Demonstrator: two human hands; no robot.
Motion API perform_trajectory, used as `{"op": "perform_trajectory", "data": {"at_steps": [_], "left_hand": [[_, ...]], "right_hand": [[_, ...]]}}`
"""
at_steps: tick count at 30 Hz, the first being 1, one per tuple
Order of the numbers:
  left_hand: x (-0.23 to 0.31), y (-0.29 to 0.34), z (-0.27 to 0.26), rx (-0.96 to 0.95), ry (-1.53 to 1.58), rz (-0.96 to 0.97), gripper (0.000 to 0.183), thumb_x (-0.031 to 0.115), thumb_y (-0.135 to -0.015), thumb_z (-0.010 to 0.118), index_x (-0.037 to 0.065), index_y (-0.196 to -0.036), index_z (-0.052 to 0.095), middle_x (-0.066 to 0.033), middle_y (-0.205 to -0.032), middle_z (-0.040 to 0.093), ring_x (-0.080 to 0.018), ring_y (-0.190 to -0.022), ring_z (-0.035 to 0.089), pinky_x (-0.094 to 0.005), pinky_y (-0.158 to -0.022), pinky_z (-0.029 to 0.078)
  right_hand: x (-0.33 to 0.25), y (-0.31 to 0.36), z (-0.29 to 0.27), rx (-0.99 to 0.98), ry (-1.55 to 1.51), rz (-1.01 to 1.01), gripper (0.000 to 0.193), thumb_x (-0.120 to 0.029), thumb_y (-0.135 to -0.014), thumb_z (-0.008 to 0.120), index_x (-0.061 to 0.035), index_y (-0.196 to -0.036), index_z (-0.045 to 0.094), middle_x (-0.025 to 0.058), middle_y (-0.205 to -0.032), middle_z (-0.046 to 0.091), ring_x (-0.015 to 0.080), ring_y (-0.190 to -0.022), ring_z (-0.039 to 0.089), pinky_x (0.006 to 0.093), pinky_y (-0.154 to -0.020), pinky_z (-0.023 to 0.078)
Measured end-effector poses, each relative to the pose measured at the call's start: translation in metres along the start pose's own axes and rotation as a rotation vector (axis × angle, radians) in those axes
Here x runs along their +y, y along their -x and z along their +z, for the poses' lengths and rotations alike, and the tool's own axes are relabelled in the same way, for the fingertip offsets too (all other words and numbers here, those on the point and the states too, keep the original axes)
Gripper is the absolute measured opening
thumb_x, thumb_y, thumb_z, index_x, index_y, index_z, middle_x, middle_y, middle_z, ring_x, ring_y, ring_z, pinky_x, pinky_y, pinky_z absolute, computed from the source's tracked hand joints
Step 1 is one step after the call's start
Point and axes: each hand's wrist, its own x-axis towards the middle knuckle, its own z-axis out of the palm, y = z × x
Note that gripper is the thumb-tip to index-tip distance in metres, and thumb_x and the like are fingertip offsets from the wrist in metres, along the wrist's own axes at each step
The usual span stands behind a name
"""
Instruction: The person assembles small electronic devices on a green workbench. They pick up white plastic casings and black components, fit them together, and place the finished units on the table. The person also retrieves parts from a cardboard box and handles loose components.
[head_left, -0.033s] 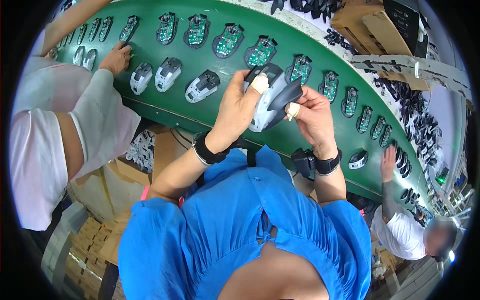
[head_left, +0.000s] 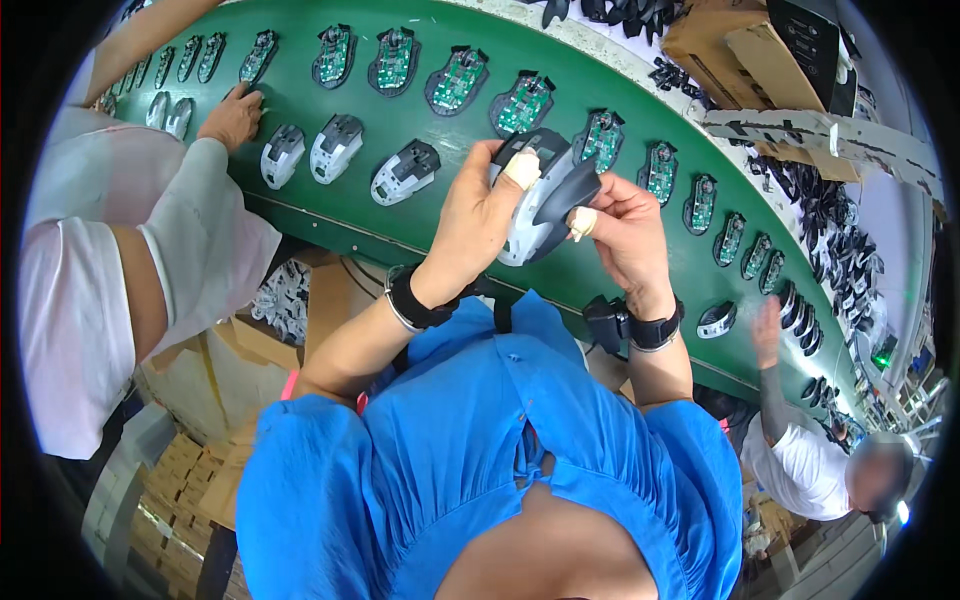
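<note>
My left hand [head_left: 474, 208] grips a white and black computer mouse shell [head_left: 522, 232] above the green table, its taped thumb across the top. In my right hand [head_left: 634, 232], a dark curved side piece [head_left: 570, 194] is pinched between the fingers and the taped thumb. This piece lies along the right flank of the shell; whether it is seated there I cannot tell. Just beyond my hands rest mouse bases with green circuit boards, among them one base [head_left: 522, 104] and another base [head_left: 602, 138].
The green table [head_left: 400, 240] carries a row of circuit-board bases and several white-black shells, such as one shell [head_left: 405, 172]. At left a co-worker's hand [head_left: 232, 118] touches a base. Another person's hand [head_left: 767, 332] is at right. A cardboard box [head_left: 735, 60] stands at the far right.
The dark side piece has come slightly closer against the shell, and the shell has tilted a little. At right, the other person's hand has shifted slightly left and down.
</note>
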Motion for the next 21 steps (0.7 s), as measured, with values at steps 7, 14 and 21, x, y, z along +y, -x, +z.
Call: {"op": "perform_trajectory", "data": {"at_steps": [7,14,21], "left_hand": [[0.003,-0.006,0.001,0.019,-0.090,0.039,0.039,0.030,-0.092,0.056,-0.004,-0.109,0.050,-0.0127,-0.089,0.061,-0.0142,-0.080,0.056,-0.0293,-0.070,0.046],[0.024,-0.009,-0.004,-0.033,-0.282,0.016,0.042,0.033,-0.089,0.059,-0.004,-0.108,0.052,-0.0141,-0.084,0.062,-0.0147,-0.076,0.058,-0.0312,-0.066,0.047],[0.020,-0.010,-0.004,-0.073,0.053,-0.068,0.051,0.027,-0.085,0.067,-0.006,-0.118,0.046,-0.0139,-0.099,0.062,-0.0173,-0.088,0.059,-0.0307,-0.076,0.049]], "right_hand": [[-0.008,0.002,0.006,0.099,0.269,-0.085,0.016,-0.002,-0.074,0.076,-0.0017,-0.078,0.061,-0.0016,-0.073,0.060,0.0062,-0.072,0.060,0.0223,-0.063,0.050],[-0.017,0.007,0.009,0.111,0.566,-0.089,0.023,-0.007,-0.069,0.080,0.0008,-0.081,0.063,0.0020,-0.077,0.064,0.0085,-0.076,0.062,0.0237,-0.067,0.051],[-0.005,0.004,0.007,0.127,0.010,-0.015,0.021,-0.001,-0.077,0.072,0.0021,-0.093,0.060,0.0054,-0.087,0.066,0.0107,-0.073,0.062,0.0254,-0.069,0.051]]}}
